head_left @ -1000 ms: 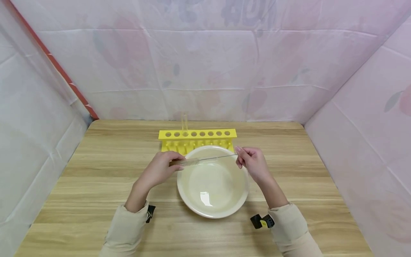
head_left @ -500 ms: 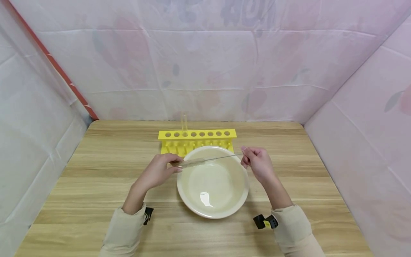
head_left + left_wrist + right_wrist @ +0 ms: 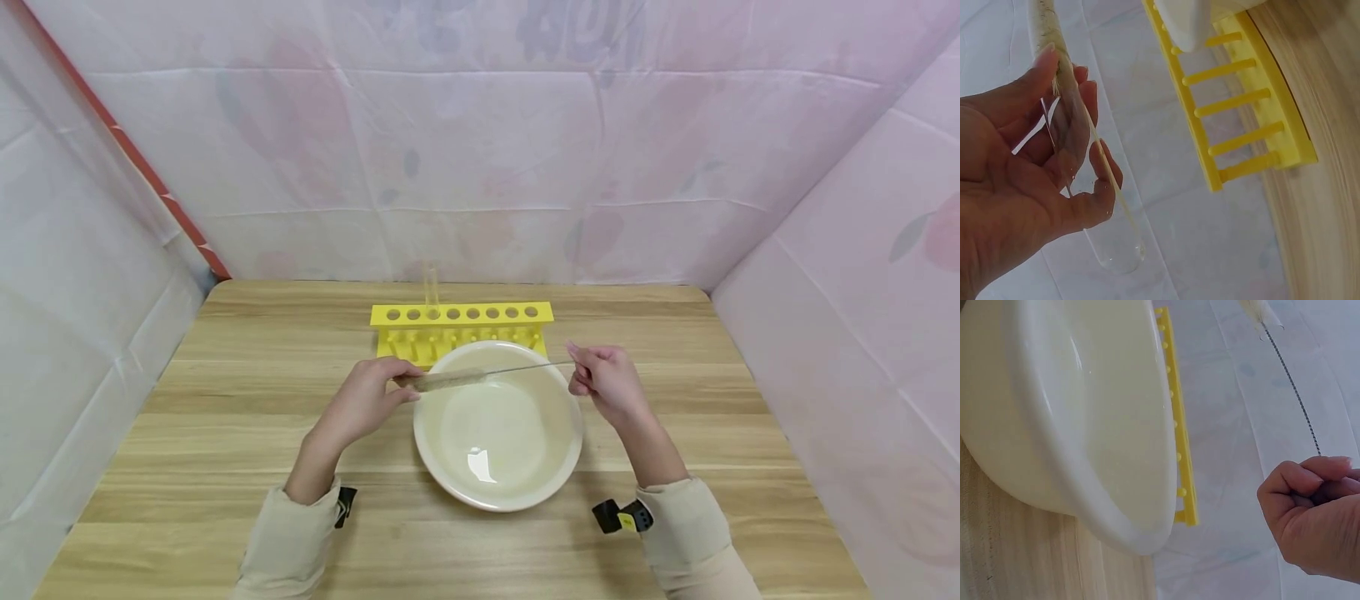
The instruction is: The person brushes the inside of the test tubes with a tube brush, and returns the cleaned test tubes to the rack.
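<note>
Head view: the right hand [image 3: 609, 385] sits farther out than a second ago, pinching the pale-bristled, twisted-wire brush [image 3: 1298, 394]; the left hand [image 3: 366, 396] grips the clear, round-bottomed test tube [image 3: 1116, 253] over the round cream basin [image 3: 558, 442], brush apparently sliding outward.

Extends both forearms [image 3: 292, 533] forward, angled inward; holds left hand [image 3: 366, 396] with fingers [image 3: 1105, 199] curled opposite thumb [image 3: 1041, 74]; holds right hand [image 3: 611, 385] in a pinch, fingers folded
</note>
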`<state>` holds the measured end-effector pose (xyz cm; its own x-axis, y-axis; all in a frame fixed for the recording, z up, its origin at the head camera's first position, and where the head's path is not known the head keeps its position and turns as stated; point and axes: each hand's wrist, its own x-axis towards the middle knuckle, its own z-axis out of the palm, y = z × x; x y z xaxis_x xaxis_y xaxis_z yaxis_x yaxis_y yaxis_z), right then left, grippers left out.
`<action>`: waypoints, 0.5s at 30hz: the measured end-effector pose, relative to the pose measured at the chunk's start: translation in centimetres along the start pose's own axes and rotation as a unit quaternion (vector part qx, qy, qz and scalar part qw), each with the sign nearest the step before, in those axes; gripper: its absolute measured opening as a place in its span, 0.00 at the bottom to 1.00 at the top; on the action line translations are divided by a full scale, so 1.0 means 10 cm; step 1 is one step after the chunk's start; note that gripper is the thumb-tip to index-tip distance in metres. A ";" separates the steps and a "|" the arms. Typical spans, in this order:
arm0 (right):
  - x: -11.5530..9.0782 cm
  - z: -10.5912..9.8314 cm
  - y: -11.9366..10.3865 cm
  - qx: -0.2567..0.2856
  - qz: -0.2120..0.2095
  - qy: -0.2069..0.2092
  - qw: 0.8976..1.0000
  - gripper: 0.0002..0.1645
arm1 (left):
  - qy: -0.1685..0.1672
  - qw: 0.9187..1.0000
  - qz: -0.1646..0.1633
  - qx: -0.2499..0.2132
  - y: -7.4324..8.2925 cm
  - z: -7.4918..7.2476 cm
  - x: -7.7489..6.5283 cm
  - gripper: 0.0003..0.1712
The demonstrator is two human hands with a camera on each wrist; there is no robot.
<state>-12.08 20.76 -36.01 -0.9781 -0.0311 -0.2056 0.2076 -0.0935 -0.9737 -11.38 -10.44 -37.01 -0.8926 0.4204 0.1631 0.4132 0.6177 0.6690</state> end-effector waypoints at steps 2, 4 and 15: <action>0.00 -0.02 -0.01 0.029 0.024 -0.001 0.999 0.30 | 0.008 1.000 -0.003 0.007 0.01 0.00 -0.01 0.12; 0.00 -0.04 -0.01 0.039 0.037 -0.002 0.999 0.31 | 0.011 1.000 -0.004 0.007 0.02 0.00 -0.01 0.12; -0.01 -0.09 0.06 -0.050 -0.088 -0.003 0.995 0.28 | -0.016 0.999 -0.008 -0.039 -0.06 -0.03 -0.05 0.12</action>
<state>-11.83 21.65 -36.63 -0.9991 -0.0296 -0.0317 0.0316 0.0022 -0.9995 -11.23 -11.22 -37.22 -0.8926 0.4321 0.1288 0.3817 0.5722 0.7259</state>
